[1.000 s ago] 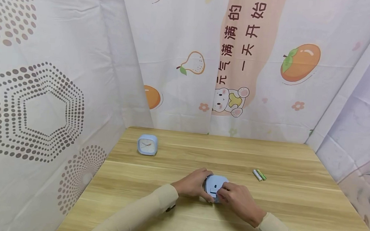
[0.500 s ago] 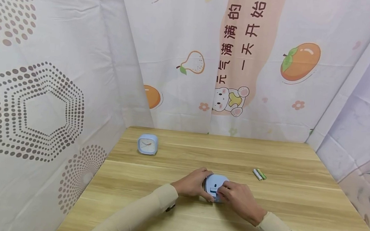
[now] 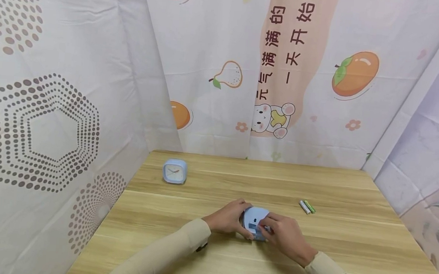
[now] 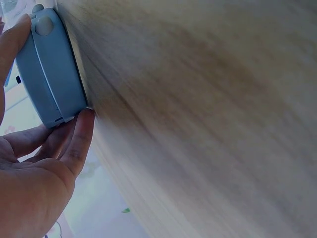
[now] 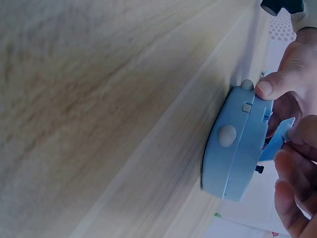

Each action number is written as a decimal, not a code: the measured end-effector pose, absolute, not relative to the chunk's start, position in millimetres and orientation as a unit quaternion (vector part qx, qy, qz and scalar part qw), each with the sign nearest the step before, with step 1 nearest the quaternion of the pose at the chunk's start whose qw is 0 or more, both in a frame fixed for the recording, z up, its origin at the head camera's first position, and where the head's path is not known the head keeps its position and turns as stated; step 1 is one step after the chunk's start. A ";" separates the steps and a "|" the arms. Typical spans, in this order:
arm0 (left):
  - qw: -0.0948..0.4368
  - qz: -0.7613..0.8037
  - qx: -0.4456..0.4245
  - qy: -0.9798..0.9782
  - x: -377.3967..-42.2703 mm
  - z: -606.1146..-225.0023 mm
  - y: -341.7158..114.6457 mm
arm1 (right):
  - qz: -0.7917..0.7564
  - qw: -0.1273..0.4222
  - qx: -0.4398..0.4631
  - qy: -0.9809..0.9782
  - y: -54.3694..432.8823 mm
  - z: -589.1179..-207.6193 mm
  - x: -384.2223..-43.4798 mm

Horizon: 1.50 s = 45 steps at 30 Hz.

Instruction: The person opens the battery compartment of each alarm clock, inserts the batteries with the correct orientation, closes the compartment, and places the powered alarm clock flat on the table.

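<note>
A light blue alarm clock (image 3: 257,213) lies face down on the wooden table, its back with a small black knob turned up. My left hand (image 3: 230,218) grips its left side, thumb and fingers at opposite edges of the case (image 4: 57,69). With fingertips, my right hand (image 3: 284,236) pinches the clock's blue battery cover (image 5: 278,141), which stands tilted up from the back. Beneath the cover, the battery compartment is partly hidden by the fingers.
A second light blue clock (image 3: 174,171) stands upright at the table's back left, its dial facing forward. Two small batteries (image 3: 307,207), one whitish and one green, lie side by side to the right. Printed curtains (image 3: 220,124) border the table's back and sides.
The battery cover has swung up off the clock's back between my right fingers, which have shifted slightly. The left hand keeps its grip in the same place.
</note>
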<state>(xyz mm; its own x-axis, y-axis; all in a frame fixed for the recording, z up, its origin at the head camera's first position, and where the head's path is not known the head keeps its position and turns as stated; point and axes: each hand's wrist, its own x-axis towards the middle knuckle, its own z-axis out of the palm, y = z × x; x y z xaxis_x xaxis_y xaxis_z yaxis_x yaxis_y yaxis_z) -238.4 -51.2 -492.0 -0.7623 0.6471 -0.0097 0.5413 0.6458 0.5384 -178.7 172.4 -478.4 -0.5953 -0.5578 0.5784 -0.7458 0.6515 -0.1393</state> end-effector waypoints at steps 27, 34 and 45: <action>0.103 0.272 0.331 0.898 -236.8 -492.4 -53.2 | 0.342 0.154 0.259 -0.890 193.3 -479.4 -176.0; 0.102 0.266 0.328 0.901 -237.0 -491.1 -53.9 | 0.363 0.146 0.222 -0.893 197.9 -480.1 -175.8; 0.103 0.263 0.329 0.901 -237.2 -490.9 -52.1 | 0.371 0.151 0.184 -0.898 206.7 -481.6 -171.6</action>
